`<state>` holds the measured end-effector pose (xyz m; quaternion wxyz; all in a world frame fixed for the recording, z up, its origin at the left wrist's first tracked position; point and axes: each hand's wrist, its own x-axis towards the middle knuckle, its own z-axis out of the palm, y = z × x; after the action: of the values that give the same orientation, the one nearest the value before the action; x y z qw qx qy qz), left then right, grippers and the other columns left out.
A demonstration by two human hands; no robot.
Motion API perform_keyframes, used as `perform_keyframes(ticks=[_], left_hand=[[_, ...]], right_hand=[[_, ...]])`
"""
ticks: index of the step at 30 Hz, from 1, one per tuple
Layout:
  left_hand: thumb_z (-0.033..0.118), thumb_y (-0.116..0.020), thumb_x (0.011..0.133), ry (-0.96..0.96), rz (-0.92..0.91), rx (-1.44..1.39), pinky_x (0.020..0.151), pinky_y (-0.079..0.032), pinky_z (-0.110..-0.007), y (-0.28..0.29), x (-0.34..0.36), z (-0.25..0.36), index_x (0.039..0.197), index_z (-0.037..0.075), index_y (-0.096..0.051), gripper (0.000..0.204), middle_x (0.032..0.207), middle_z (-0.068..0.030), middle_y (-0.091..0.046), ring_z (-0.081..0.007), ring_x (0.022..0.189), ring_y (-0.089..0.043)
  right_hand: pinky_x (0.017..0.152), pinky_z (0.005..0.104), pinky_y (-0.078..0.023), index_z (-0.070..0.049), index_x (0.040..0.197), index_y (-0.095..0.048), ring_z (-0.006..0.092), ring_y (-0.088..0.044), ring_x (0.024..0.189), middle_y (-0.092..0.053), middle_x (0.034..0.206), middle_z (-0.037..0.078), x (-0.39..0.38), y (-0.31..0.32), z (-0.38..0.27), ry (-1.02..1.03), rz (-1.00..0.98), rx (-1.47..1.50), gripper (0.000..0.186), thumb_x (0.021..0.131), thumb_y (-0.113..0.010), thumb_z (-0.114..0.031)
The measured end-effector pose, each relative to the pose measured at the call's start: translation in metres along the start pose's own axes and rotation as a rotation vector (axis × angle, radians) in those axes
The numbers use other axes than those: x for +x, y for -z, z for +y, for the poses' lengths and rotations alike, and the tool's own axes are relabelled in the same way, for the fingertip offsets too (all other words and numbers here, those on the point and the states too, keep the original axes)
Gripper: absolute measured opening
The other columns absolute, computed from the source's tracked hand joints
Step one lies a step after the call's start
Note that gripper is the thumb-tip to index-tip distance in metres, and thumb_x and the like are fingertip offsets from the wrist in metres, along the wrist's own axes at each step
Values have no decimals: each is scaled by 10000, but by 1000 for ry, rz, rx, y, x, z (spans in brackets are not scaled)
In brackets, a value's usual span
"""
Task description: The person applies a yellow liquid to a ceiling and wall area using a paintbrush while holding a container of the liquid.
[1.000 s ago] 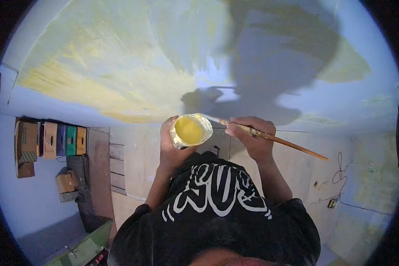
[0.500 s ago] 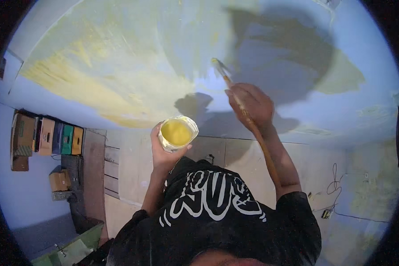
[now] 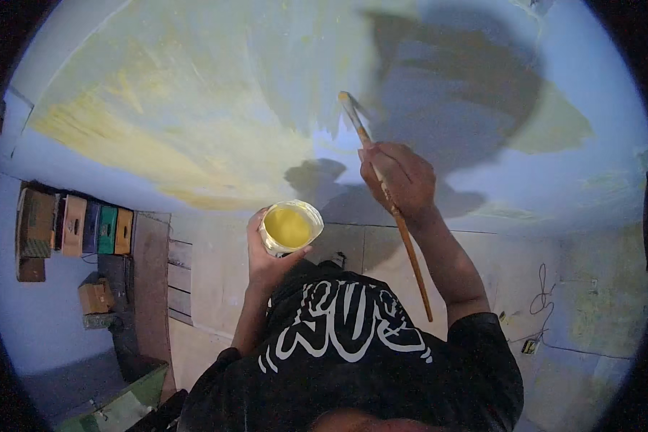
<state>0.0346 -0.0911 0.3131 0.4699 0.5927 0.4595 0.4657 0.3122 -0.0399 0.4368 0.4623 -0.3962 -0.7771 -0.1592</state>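
A painted wall (image 3: 216, 86) in pale blue, green and yellow patches fills the upper view, partly in my dark shadow. My left hand (image 3: 263, 259) is closed round a white tub of yellow paint (image 3: 290, 227) below the wall's painted area. My right hand (image 3: 397, 180) grips a long wooden paintbrush (image 3: 414, 266); its pale bristles, tipped with yellow, meet the wall just above a small bright blue patch, beside the edge of the shadow. The handle slants down past my right wrist.
Coloured bins (image 3: 108, 229) and a cardboard carton (image 3: 36, 219) stand at the left, with a smaller box (image 3: 95, 297) below. A green piece of furniture (image 3: 126, 399) is at lower left. Loose cords (image 3: 543, 302) run on the right. Pale boards (image 3: 194, 345) form the floor.
My right hand has risen from beside the tub, carrying the bristles up onto the wall, then shifted slightly left. My left hand has moved a little left and down with the tub.
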Motion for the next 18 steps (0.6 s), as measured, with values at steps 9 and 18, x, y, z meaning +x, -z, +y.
perform_keyframes(ticks=[9,18], left_hand=[[114,-956,677,-67,-3,107,1122,-438,-417,4,-2,-10,1451,-5,-355,987,1415,-170,-464,-290,1322,-511],[137,-960,677,-216,-3,269,1106,-450,-422,8,3,-9,1437,-10,-399,957,1403,-177,-497,-307,1304,-533]], right_hand=[[599,379,-583,-57,983,-647,268,-726,754,-715,934,130,-38,-38,6,-218,-283,77,227,819,-799,-22],[594,358,-600,-77,1018,-648,265,-737,741,-716,898,112,-80,-51,4,-133,-159,-53,256,817,-799,-30]])
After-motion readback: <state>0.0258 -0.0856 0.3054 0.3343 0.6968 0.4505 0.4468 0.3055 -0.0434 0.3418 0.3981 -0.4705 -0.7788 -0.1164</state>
